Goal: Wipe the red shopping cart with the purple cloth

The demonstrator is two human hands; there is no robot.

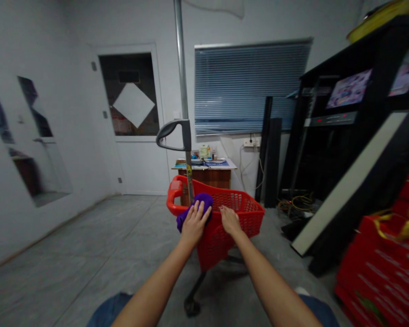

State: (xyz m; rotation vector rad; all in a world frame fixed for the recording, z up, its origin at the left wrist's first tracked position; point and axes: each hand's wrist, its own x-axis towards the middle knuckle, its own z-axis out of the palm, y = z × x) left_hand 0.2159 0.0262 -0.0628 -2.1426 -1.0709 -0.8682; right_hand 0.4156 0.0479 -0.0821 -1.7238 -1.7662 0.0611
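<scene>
Purple cloth (203,200) lies under the open left hand (194,222) on a red plastic wheeled basket (214,243); the open right hand (230,220) rests on its rim, and hard pressing could roll it away.

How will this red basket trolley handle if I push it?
The red plastic basket trolley probably feels light, given its open mesh walls. Its small wheel suggests easy rolling. The tall handle pole may make it tip if shoved.

A red shopping cart (214,247) and red boxes (378,268) stand on the grey floor (98,245).
</scene>
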